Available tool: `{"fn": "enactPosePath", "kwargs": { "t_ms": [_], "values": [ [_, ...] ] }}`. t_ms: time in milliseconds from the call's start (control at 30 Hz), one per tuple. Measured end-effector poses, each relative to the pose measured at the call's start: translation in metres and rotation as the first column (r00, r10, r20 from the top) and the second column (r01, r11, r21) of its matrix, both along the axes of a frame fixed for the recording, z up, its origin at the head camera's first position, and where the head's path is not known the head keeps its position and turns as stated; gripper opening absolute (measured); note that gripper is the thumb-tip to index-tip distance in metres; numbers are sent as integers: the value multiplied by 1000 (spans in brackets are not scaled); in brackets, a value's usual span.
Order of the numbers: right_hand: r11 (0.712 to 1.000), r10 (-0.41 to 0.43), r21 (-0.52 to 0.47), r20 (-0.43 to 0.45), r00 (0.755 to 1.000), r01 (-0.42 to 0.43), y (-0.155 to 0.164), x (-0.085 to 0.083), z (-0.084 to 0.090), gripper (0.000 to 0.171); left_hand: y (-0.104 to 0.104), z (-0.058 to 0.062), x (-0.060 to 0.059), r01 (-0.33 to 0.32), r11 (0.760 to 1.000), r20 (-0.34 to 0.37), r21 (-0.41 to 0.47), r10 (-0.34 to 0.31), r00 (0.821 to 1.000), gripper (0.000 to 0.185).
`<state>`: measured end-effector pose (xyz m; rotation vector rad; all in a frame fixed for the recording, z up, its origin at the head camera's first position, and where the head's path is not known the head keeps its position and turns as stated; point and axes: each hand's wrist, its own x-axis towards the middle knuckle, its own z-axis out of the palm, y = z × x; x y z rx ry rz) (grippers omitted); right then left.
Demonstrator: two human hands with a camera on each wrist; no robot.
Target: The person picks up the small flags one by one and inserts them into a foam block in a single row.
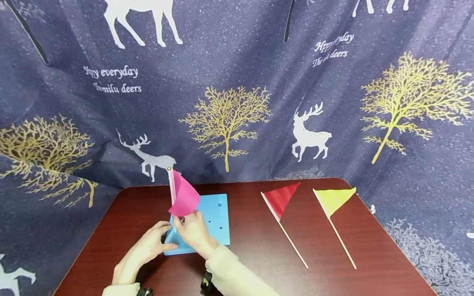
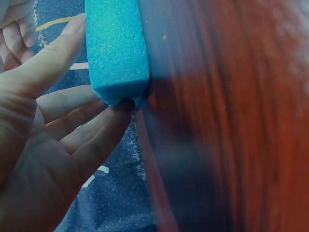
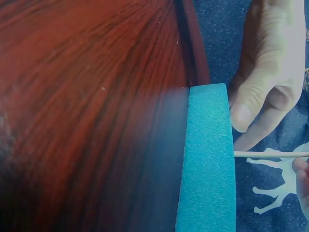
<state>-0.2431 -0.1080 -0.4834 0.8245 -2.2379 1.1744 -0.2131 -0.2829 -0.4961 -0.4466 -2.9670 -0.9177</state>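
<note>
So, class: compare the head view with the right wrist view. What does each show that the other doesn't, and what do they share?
Only the head view shows the pink flag upright over the block, the red flag and the yellow flag lying on the table, and the deer-print backdrop in full. Only the right wrist view shows the stick meeting the block's top face, seen edge-on. Both show the blue foam block, the table, the left hand steadying the block, and the right hand pinching the stick.
</note>
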Motion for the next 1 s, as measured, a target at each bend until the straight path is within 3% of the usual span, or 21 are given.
{"fn": "enactPosePath", "kwargs": {
  "t_ms": [267, 600, 767, 1000],
  "values": [
    [1000, -3, 9, -81, 997, 4, -2, -1, -5, 5, 0, 0, 4, 4, 1000, -12, 15, -3, 1000, 62],
    [1000, 19, -2, -51, 999, -19, -1, -3, -10, 9, 0, 0, 1, -3, 1000, -22, -7, 2, 1000, 61],
    [1000, 22, -6, 8, 1000, -22, -1, -1, -8, 11, -2, -2, 0, 4, 1000, -25, -13, -4, 1000, 63],
    [1000, 13, 9, -27, 1000, -13, 0, 1, -5, 8, -1, -3, 1, 17, 1000, -38, -4, -17, 999, 60]
  ]
}}
